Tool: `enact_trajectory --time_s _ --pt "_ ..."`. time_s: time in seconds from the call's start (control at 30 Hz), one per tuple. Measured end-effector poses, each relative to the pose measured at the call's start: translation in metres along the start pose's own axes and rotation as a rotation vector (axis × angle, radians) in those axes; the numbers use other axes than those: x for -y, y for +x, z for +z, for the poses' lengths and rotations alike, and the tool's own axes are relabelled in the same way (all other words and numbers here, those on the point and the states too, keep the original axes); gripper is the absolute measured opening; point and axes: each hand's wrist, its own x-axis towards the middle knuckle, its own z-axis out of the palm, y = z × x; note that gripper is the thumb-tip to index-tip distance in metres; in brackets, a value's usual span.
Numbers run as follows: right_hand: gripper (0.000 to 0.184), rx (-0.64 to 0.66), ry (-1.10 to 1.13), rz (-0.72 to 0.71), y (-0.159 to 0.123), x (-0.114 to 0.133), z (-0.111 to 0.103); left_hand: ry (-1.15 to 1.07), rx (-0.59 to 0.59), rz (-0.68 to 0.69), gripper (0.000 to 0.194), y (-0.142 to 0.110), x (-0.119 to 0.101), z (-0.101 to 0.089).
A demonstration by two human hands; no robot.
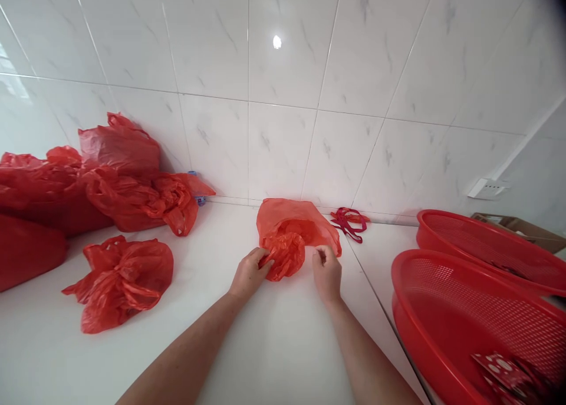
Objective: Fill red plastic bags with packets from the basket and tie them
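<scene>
A thin red plastic bag (292, 213) lies on the white table in front of me, its crumpled mouth toward me. My left hand (253, 272) is closed in a pinch on the left side of that bunched mouth. Beside the bag's right edge, my right hand (327, 272) has its fingers curled together. Whether those fingers hold anything is hidden. Behind my right hand, by the wall, lies a small tangle of dark red straps (349, 223).
On the left stand several filled red plastic bags (119, 148), with one knotted red bag (128, 275) nearer me. Two red perforated baskets (400, 275) stand at right, the nearer holding red printed packets (504, 366). A cardboard box (526, 231) and wall socket (489, 188) are behind.
</scene>
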Motion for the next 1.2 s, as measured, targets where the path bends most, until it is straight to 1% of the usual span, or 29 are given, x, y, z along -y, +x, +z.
enact_trajectory --time_s 0.1,0.13,0.17,0.2,0.23,0.27,0.33,0.4,0.43,0.5,0.6,0.7,0.77,0.83,0.97,1.0,1.07,1.13,1.2 --pt "0.025 0.154 -0.082 -0.186 -0.021 0.015 0.008 -0.069 -0.032 -0.014 0.006 -0.001 -0.004 0.003" --pt "0.033 0.196 -0.103 -0.220 -0.027 0.018 0.012 -0.119 -0.033 -0.022 0.007 -0.002 -0.006 0.004" --pt "0.042 0.227 -0.113 -0.222 -0.032 0.020 0.016 -0.197 -0.028 -0.048 0.008 -0.003 -0.008 0.006" --pt "0.050 0.254 -0.107 -0.199 -0.035 0.021 0.020 -0.310 -0.017 -0.096 0.011 -0.003 -0.010 0.007" --pt "0.052 0.283 -0.085 -0.155 -0.036 0.020 0.023 -0.443 -0.002 -0.156 0.014 -0.004 -0.011 0.008" --pt "0.047 0.315 -0.043 -0.100 -0.035 0.018 0.024 -0.574 0.011 -0.215 0.017 -0.004 -0.013 0.009" --pt "0.028 0.350 0.105 0.034 -0.030 0.011 0.025 -0.763 0.018 -0.301 0.025 -0.003 -0.014 0.009" --pt "0.014 0.334 0.261 0.148 -0.021 0.002 0.021 -0.825 -0.019 -0.337 0.031 0.000 -0.011 0.006" --pt "0.012 0.312 0.317 0.196 -0.016 -0.002 0.018 -0.831 -0.054 -0.350 0.033 0.001 -0.008 0.004" --pt "0.014 0.272 0.385 0.267 -0.006 -0.010 0.012 -0.843 -0.142 -0.388 0.035 0.005 0.000 -0.002" --pt "0.020 0.205 0.469 0.328 0.005 -0.019 0.004 -0.813 -0.281 -0.439 0.035 0.010 0.011 -0.010" --pt "0.023 0.138 0.528 0.356 0.011 -0.025 -0.002 -0.777 -0.340 -0.450 0.033 0.011 0.013 -0.016" --pt "0.023 0.130 0.540 0.362 0.014 -0.028 -0.005 -0.780 -0.326 -0.437 0.034 0.011 0.009 -0.017" --pt "0.023 0.159 0.534 0.357 0.015 -0.028 -0.008 -0.800 -0.282 -0.420 0.036 0.009 0.004 -0.016" --pt "0.029 0.306 0.476 0.303 0.011 -0.019 -0.011 -0.943 -0.086 -0.370 0.038 0.005 -0.003 -0.013" --pt "0.027 0.346 0.458 0.282 0.009 -0.016 -0.011 -0.995 -0.034 -0.363 0.036 0.004 -0.003 -0.012" --pt "0.019 0.413 0.425 0.240 0.005 -0.010 -0.009 -1.083 0.046 -0.353 0.028 0.003 -0.003 -0.010" --pt "0.011 0.448 0.405 0.211 0.002 -0.007 -0.007 -1.131 0.078 -0.351 0.019 0.003 -0.003 -0.010" --pt "0.017 0.440 0.412 0.205 0.003 -0.009 -0.007 -1.157 0.043 -0.353 0.015 0.005 0.000 -0.013"
